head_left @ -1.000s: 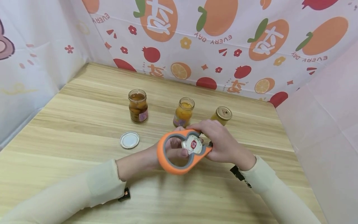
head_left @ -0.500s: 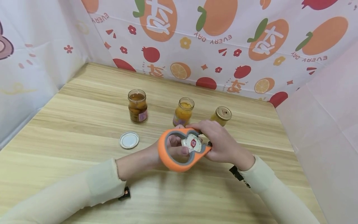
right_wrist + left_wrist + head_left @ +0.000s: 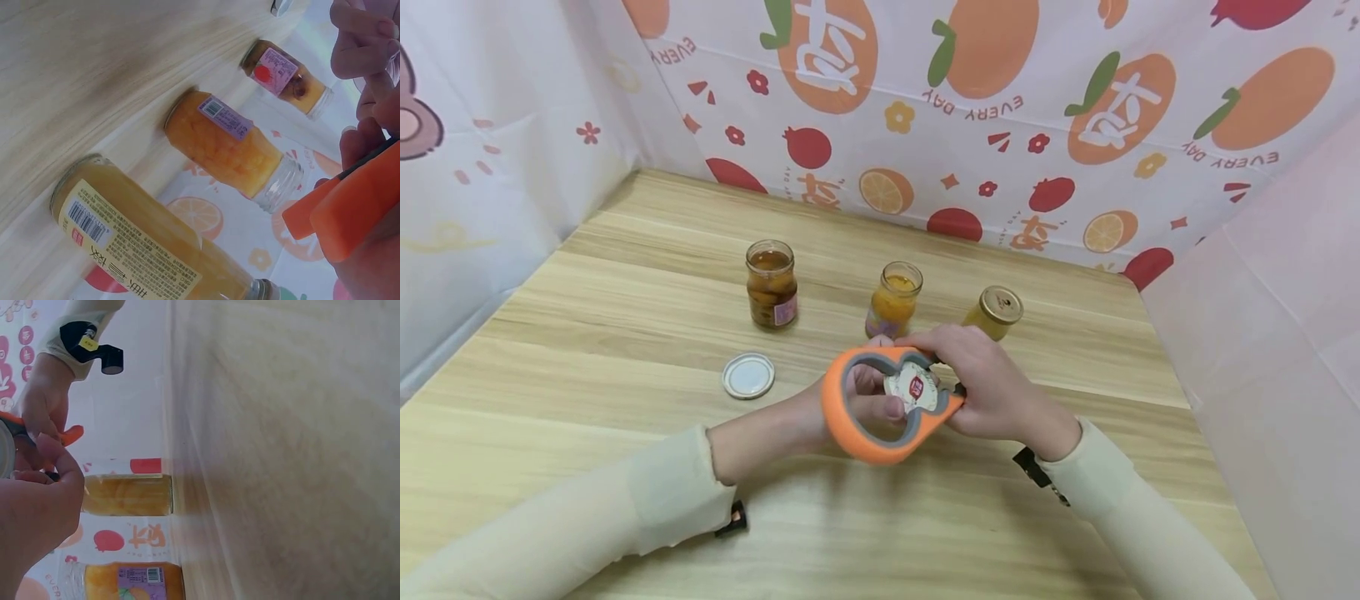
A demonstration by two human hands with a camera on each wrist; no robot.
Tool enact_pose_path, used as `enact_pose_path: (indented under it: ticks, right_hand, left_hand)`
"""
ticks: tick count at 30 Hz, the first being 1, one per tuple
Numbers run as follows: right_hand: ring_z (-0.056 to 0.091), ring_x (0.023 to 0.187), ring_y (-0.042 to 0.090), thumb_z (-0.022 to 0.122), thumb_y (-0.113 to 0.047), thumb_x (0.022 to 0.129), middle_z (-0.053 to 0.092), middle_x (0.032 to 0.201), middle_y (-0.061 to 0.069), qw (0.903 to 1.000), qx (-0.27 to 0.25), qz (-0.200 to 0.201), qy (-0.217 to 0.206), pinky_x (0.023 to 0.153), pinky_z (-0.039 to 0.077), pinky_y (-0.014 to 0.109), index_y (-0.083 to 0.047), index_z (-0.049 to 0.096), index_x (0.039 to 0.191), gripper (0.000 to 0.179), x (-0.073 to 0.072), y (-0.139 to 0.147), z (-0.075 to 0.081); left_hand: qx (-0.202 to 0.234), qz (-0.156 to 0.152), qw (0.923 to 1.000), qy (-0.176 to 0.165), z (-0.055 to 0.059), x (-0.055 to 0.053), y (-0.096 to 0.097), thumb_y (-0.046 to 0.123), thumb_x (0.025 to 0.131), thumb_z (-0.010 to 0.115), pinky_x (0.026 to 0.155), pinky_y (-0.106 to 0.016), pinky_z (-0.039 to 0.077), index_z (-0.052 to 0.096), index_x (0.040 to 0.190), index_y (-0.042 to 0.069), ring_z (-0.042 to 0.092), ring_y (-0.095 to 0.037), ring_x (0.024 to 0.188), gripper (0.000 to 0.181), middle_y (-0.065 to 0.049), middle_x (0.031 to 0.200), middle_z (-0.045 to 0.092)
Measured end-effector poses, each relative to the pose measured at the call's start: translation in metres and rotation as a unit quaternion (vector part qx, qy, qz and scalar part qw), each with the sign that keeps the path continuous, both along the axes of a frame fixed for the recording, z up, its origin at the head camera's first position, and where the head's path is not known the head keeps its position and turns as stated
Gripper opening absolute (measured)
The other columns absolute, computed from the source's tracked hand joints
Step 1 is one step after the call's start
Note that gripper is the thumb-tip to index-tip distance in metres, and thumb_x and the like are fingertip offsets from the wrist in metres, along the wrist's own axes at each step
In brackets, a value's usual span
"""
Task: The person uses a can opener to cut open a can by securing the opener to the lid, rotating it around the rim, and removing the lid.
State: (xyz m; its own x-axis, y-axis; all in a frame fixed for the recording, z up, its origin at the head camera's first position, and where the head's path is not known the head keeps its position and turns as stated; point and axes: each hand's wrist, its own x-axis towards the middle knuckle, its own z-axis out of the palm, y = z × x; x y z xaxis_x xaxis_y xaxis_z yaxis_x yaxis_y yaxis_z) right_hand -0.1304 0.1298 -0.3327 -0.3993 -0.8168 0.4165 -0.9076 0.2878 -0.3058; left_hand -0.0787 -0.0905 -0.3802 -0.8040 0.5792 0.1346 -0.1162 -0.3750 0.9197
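My right hand (image 3: 988, 383) grips the handle end of an orange jar opener (image 3: 835, 408) with grey inner edges, held above the table. A white jar lid (image 3: 914, 388) with a red emblem sits between the opener's narrower curves, toward the handles. From the left, my left hand (image 3: 871, 407) pinches this lid, its thumb showing through the opener's large loop. The lid's pale underside (image 3: 5, 450) appears at the edge of the left wrist view. In the right wrist view, the opener's orange handles (image 3: 356, 206) lie in the right hand.
Behind the hands stand an uncovered jar of dark fruit (image 3: 772, 287), an uncovered jar of orange fruit (image 3: 892, 304) and a yellow jar with a gold lid (image 3: 1000, 306). Another lid (image 3: 748, 376) lies underside up on the wooden table (image 3: 647, 275). Printed cloth (image 3: 985, 150) hangs behind.
Both hands, the opener and the lid have shifted only slightly, the lid a touch to the left. The jars and the lid on the table stay in place.
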Motion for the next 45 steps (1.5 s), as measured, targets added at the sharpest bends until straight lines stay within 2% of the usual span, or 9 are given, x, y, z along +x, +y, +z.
enact_pose_path:
  ticks: [8, 15, 18, 25, 33, 36, 40, 45]
  right_hand:
    - [0.056, 0.103, 0.009, 0.082, -0.027, 0.077, 0.064, 0.110, -0.008, 1.0000, 0.002, 0.006, -0.003, 0.082, 0.043, 0.035, -0.017, 0.059, 0.132, 0.060, 0.001, -0.003, -0.001]
    - [0.056, 0.100, 0.011, 0.081, -0.025, 0.078, 0.063, 0.108, -0.007, 0.9997, -0.011, 0.021, 0.006, 0.085, 0.044, 0.036, -0.016, 0.060, 0.131, 0.058, 0.002, -0.007, 0.000]
    - [0.055, 0.096, 0.011, 0.079, -0.021, 0.078, 0.062, 0.105, -0.007, 0.9995, -0.017, 0.023, 0.012, 0.084, 0.043, 0.035, -0.017, 0.060, 0.131, 0.056, 0.001, -0.009, 0.000]
    - [0.053, 0.093, 0.011, 0.079, -0.020, 0.079, 0.061, 0.101, -0.007, 0.9994, -0.020, 0.022, 0.015, 0.082, 0.042, 0.035, -0.017, 0.062, 0.129, 0.053, 0.000, -0.010, 0.002]
    - [0.053, 0.092, 0.012, 0.080, -0.021, 0.078, 0.061, 0.100, -0.007, 0.9992, -0.027, 0.019, 0.023, 0.083, 0.042, 0.035, -0.016, 0.063, 0.128, 0.053, -0.002, -0.009, -0.001]
    - [0.053, 0.091, 0.012, 0.079, -0.019, 0.076, 0.061, 0.099, -0.007, 0.9989, -0.030, 0.019, 0.029, 0.083, 0.041, 0.035, -0.016, 0.063, 0.127, 0.053, -0.003, -0.008, -0.001]
    - [0.053, 0.091, 0.012, 0.078, -0.015, 0.074, 0.061, 0.099, -0.007, 0.9985, -0.037, 0.019, 0.034, 0.082, 0.041, 0.035, -0.015, 0.064, 0.127, 0.055, -0.004, -0.006, -0.001]
    - [0.054, 0.091, 0.012, 0.078, -0.013, 0.072, 0.062, 0.100, -0.007, 0.9986, -0.034, 0.014, 0.038, 0.082, 0.042, 0.036, -0.015, 0.064, 0.127, 0.056, -0.003, -0.002, 0.000]
  left_hand:
    - [0.016, -0.020, 0.9996, -0.009, 0.002, 0.002, -0.002, 0.039, 0.075, 0.088, 0.090, -0.026, 0.050, 0.041, 0.130, 0.009, 0.063, -0.014, 0.105, 0.078, -0.005, 0.120, 0.067]
    - [0.020, -0.026, 0.9993, -0.019, 0.001, 0.003, -0.005, 0.044, 0.072, 0.089, 0.099, -0.028, 0.045, 0.041, 0.137, 0.008, 0.060, -0.014, 0.109, 0.088, -0.001, 0.120, 0.066]
    - [0.007, -0.015, 0.9998, -0.015, 0.002, 0.004, -0.006, 0.046, 0.071, 0.089, 0.101, -0.029, 0.043, 0.042, 0.138, 0.009, 0.060, -0.013, 0.109, 0.090, 0.001, 0.118, 0.067]
    - [-0.012, -0.003, 0.9998, -0.014, 0.004, 0.006, -0.009, 0.045, 0.071, 0.089, 0.095, -0.027, 0.047, 0.045, 0.129, 0.008, 0.062, -0.013, 0.105, 0.082, -0.002, 0.116, 0.069]
    - [-0.069, 0.002, 0.9976, -0.009, 0.008, 0.005, -0.014, 0.047, 0.075, 0.086, 0.100, -0.034, 0.044, 0.046, 0.134, 0.008, 0.061, -0.022, 0.109, 0.081, -0.011, 0.119, 0.066]
    - [-0.083, 0.004, 0.9965, -0.002, 0.012, 0.006, -0.016, 0.048, 0.076, 0.084, 0.097, -0.042, 0.050, 0.047, 0.132, 0.005, 0.063, -0.025, 0.103, 0.079, -0.014, 0.116, 0.067]
    - [-0.080, 0.004, 0.9968, 0.000, 0.019, 0.008, -0.016, 0.045, 0.080, 0.082, 0.084, -0.053, 0.057, 0.048, 0.124, 0.001, 0.068, -0.028, 0.093, 0.071, -0.016, 0.109, 0.068]
    - [-0.086, 0.012, 0.9962, -0.007, 0.024, 0.009, -0.015, 0.035, 0.083, 0.082, 0.081, -0.053, 0.058, 0.052, 0.117, 0.001, 0.069, -0.028, 0.094, 0.057, -0.016, 0.107, 0.068]
